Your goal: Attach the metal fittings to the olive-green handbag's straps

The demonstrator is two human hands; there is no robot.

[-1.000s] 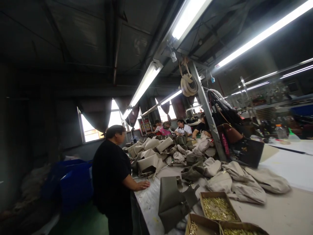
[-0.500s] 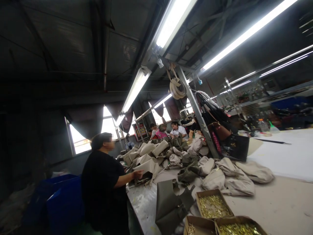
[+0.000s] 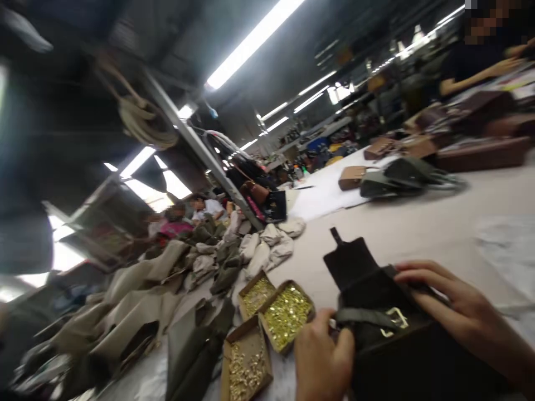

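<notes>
**Strap could slip at the buckle**

The dark bag is lying on the table right before the person, flap up. The left hand is pinching the strap just beside the brass buckle; the right hand is pressing curled fingers on the bag's top, not closed round it. The risk, as I judge it: the view is tilting and blurring (head turning), so the strap may slip, or an elbow may be tipping the open boxes of brass fittings nearby.

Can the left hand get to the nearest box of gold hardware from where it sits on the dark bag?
Probably yes. The left hand grips the strap of the dark bag, and the box of gold hardware lies open-topped just beside it on the table, with nothing between them. It would have to let go first.
</notes>
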